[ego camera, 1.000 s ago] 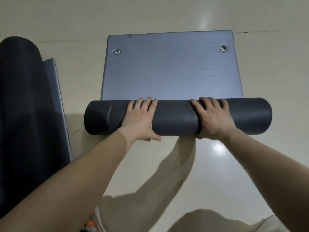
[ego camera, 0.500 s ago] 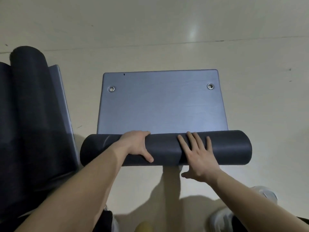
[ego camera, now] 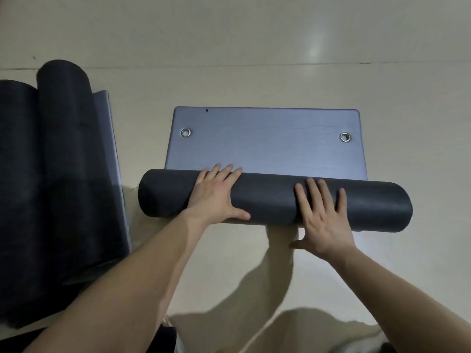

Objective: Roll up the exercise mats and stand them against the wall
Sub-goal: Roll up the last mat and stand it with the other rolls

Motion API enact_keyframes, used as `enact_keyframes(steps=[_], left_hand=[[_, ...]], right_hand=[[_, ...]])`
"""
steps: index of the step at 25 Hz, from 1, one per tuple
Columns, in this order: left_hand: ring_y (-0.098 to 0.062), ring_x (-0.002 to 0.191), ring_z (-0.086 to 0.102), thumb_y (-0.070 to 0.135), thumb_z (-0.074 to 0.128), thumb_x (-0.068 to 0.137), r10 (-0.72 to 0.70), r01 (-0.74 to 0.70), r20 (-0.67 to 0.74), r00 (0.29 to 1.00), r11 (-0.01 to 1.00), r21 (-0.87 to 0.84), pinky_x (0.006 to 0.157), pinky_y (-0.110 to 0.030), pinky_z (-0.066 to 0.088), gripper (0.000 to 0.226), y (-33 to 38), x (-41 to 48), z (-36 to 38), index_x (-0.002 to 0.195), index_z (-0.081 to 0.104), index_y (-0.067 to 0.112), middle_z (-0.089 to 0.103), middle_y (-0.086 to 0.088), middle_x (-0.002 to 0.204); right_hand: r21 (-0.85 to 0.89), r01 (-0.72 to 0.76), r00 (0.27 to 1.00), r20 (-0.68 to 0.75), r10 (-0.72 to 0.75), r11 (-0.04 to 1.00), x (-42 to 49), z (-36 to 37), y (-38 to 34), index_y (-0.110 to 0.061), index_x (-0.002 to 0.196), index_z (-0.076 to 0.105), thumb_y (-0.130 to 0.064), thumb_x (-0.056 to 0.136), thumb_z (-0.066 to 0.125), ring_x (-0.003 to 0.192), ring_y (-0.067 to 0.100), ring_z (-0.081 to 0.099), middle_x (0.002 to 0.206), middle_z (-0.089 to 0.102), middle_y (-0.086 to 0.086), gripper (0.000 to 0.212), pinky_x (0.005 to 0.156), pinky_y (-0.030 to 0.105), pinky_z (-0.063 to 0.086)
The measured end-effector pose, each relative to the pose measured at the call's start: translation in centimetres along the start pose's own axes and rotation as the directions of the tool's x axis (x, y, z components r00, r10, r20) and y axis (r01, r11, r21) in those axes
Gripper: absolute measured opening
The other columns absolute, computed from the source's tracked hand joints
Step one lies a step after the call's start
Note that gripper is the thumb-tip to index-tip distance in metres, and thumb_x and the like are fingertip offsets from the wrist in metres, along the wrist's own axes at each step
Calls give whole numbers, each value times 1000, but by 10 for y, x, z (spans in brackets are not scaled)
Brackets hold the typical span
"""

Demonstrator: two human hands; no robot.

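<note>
The left hand point(ego camera: 216, 197) lies palm-down over the dark roll point(ego camera: 267, 200) of the exercise mat. Its fingers are straight and reach across the top to the far side, and its thumb stretches along the near side; it clasps nothing and only presses. The right hand point(ego camera: 323, 220) rests just beside it on the same roll, fingers spread and straight up the near slope, thumb hanging off below over the pale floor point(ego camera: 382, 72). The roll lies crosswise under both palms and runs out past each hand to either side. Just beyond the fingertips, the unrolled end point(ego camera: 265, 151) of the mat lies flat on the floor, grey-blue. It has a left eyelet point(ego camera: 185, 132) ahead of the left hand and a right eyelet point(ego camera: 345, 137) ahead of the right hand, both near its far corners. Out past the left hand, apart from the roll, lie other dark mats point(ego camera: 63, 161), loosely curled against one another, with a grey-blue edge showing on the side nearer the hands.
</note>
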State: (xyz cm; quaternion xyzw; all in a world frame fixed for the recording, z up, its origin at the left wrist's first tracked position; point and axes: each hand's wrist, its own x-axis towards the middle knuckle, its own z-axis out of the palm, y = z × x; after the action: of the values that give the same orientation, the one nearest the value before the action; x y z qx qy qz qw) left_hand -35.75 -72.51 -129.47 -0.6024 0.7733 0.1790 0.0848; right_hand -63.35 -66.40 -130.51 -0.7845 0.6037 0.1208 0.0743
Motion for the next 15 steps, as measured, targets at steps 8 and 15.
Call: enact_keyframes(steps=[8,15], left_hand=[[-27,143,34,83,74,49,54,-54,4,999,986,157,120,-43,23,133,-16,63,-14,156,19,27,35,1,158],[-25,127,52,79,80,48,16,-33,361,932,999,42,100,-40,43,126,-2,32,-33,152,31,26,53,4,142]], right_hand=[[-120,-16,999,36,20,993,91,-16,32,-21,162,18,-81,38,84,146,41,30,157,33,19,153,115,66,19],[-65,125,959,264,-104,990,61,-41,23,-31,150,18,-71,49,75,115,29,52,129,49,1,122,99,47,43]])
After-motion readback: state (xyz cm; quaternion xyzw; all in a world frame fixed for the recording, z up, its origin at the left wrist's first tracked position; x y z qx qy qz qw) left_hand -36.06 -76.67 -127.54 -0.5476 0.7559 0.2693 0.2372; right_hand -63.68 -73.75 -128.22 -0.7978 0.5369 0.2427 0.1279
